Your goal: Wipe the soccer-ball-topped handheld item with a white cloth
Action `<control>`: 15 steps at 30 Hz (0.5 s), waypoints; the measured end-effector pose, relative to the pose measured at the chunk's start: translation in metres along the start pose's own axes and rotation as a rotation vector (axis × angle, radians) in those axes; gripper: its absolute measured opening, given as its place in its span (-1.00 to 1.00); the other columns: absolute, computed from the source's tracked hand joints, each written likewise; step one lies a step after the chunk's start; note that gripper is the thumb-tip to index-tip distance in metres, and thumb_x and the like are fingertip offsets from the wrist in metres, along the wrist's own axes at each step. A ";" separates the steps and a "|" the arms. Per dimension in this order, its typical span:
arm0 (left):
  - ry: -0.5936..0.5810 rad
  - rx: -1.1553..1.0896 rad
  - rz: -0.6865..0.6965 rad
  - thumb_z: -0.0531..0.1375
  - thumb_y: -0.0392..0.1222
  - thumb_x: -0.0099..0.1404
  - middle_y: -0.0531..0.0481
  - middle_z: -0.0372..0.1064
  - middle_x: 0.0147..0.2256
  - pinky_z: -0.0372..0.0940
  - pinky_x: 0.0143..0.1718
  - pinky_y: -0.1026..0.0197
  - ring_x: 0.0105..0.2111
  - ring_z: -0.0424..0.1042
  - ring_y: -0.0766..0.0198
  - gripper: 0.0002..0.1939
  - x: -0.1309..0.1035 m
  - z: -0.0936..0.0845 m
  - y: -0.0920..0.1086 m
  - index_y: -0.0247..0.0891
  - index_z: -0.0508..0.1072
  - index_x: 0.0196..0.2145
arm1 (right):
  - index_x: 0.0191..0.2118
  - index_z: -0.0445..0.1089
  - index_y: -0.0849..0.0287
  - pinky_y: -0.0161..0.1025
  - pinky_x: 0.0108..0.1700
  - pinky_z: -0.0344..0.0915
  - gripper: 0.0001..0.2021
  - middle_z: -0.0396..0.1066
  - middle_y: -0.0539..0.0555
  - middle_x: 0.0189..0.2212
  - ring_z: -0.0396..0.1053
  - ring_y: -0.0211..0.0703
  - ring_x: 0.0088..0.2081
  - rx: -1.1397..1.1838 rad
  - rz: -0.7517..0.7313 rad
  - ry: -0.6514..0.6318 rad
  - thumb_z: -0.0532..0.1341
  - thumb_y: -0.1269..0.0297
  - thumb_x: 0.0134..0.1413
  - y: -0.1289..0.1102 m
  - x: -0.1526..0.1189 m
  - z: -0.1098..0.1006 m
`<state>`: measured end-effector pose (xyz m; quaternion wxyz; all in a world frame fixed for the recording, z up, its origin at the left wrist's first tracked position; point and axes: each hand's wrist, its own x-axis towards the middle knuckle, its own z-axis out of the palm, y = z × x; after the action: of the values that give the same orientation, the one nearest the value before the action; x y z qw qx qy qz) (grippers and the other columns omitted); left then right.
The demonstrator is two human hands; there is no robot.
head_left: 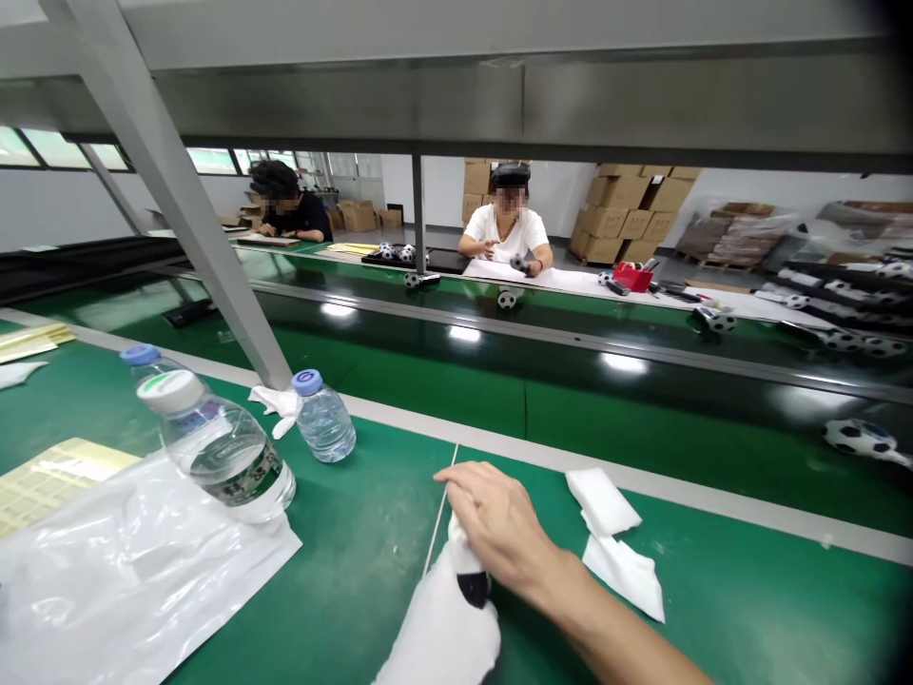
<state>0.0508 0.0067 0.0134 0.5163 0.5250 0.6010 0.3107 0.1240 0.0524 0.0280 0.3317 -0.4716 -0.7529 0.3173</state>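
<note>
My right hand [503,535] reaches in from the lower right and is closed over a small black-and-white soccer-ball patterned item [469,574] just above the green table [357,533]. Below it a white fabric shape [442,637] wraps the item's lower end; it may be a glove on my left hand or a cloth, I cannot tell which. Two white wipes [603,499] [624,571] lie just right of my hand.
A large water bottle [221,447] and a small one [322,419] stand at left beside a slanted metal strut [185,209]. A clear plastic bag [128,580] and yellow label sheets [49,476] lie front left. A conveyor [571,381] carries soccer-ball items [860,438]. Two co-workers [506,233] [289,209] sit opposite.
</note>
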 end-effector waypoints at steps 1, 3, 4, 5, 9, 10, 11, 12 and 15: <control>0.009 0.036 -0.010 0.09 -0.10 0.29 -0.06 0.30 -0.17 0.30 -0.21 0.14 -0.25 0.33 0.29 -0.75 -0.006 -0.008 -0.005 -0.27 0.34 -0.14 | -0.18 0.42 0.10 -0.07 -0.08 0.24 -0.74 0.44 0.08 -0.21 0.34 -0.07 -0.15 0.169 0.116 -0.070 -0.01 0.29 0.18 0.002 0.007 -0.005; 0.020 0.116 -0.040 0.12 -0.20 0.23 -0.06 0.31 -0.27 0.27 -0.24 0.14 -0.33 0.32 0.27 -0.83 -0.017 -0.021 -0.012 -0.29 0.35 -0.22 | -0.21 0.42 0.18 -0.07 -0.15 0.29 -0.76 0.45 0.13 -0.27 0.40 -0.06 -0.23 0.597 0.337 -0.273 0.05 0.22 0.13 0.010 0.016 -0.013; 0.018 0.173 -0.056 0.12 -0.27 0.19 -0.05 0.31 -0.33 0.25 -0.26 0.14 -0.36 0.30 0.26 -0.87 -0.020 -0.025 -0.014 -0.30 0.35 -0.26 | -0.21 0.41 0.23 -0.08 -0.17 0.30 -0.75 0.46 0.17 -0.29 0.42 -0.04 -0.26 0.823 0.421 -0.382 0.09 0.21 0.09 0.014 0.019 -0.015; 0.011 0.233 -0.070 0.11 -0.33 0.15 -0.05 0.30 -0.37 0.23 -0.29 0.14 -0.40 0.29 0.25 -0.89 -0.022 -0.027 -0.014 -0.29 0.34 -0.31 | -0.20 0.39 0.28 -0.07 -0.18 0.31 -0.73 0.45 0.19 -0.31 0.43 -0.03 -0.28 1.027 0.479 -0.459 0.12 0.20 0.06 0.019 0.019 -0.014; -0.042 0.359 -0.098 0.03 -0.39 0.10 -0.03 0.29 -0.41 0.19 -0.33 0.17 -0.42 0.30 0.22 -0.84 -0.024 -0.025 -0.006 -0.24 0.27 -0.34 | -0.18 0.35 0.35 -0.08 -0.19 0.33 -0.69 0.44 0.25 -0.31 0.43 -0.01 -0.29 1.376 0.533 -0.289 0.22 0.23 -0.02 0.038 0.012 -0.005; -0.049 0.354 -0.105 0.02 -0.39 0.10 -0.03 0.30 -0.41 0.19 -0.33 0.17 -0.41 0.30 0.22 -0.85 -0.024 -0.025 -0.004 -0.23 0.26 -0.34 | -0.18 0.35 0.36 -0.12 -0.23 0.33 -0.68 0.44 0.24 -0.33 0.43 -0.04 -0.31 1.356 0.538 -0.148 0.24 0.25 -0.04 0.041 0.010 -0.005; -0.057 0.353 -0.119 0.01 -0.39 0.11 -0.03 0.30 -0.41 0.19 -0.32 0.16 -0.41 0.31 0.21 -0.85 -0.024 -0.025 -0.002 -0.22 0.25 -0.34 | -0.18 0.34 0.35 -0.17 -0.28 0.33 -0.68 0.45 0.23 -0.35 0.43 -0.07 -0.35 1.320 0.543 -0.013 0.26 0.26 -0.06 0.043 0.009 -0.007; -0.059 0.359 -0.134 0.01 -0.39 0.12 -0.03 0.30 -0.41 0.19 -0.31 0.15 -0.40 0.31 0.20 -0.86 -0.024 -0.025 0.000 -0.22 0.25 -0.35 | -0.18 0.34 0.33 -0.22 -0.31 0.33 -0.68 0.45 0.21 -0.37 0.42 -0.12 -0.38 1.280 0.542 0.114 0.28 0.27 -0.07 0.042 0.008 -0.012; -0.044 0.360 -0.144 -0.01 -0.39 0.15 -0.04 0.32 -0.39 0.19 -0.28 0.12 -0.37 0.32 0.18 -0.83 -0.025 -0.025 -0.001 -0.21 0.27 -0.32 | -0.16 0.35 0.26 -0.24 -0.32 0.31 -0.71 0.45 0.16 -0.32 0.39 -0.18 -0.38 1.076 0.449 0.372 0.23 0.19 0.01 0.029 0.002 -0.033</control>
<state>0.0244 -0.0130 0.0264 0.4478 0.5712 0.6716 0.1487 0.1638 0.0697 0.0246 0.5744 -0.4328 -0.2987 0.6274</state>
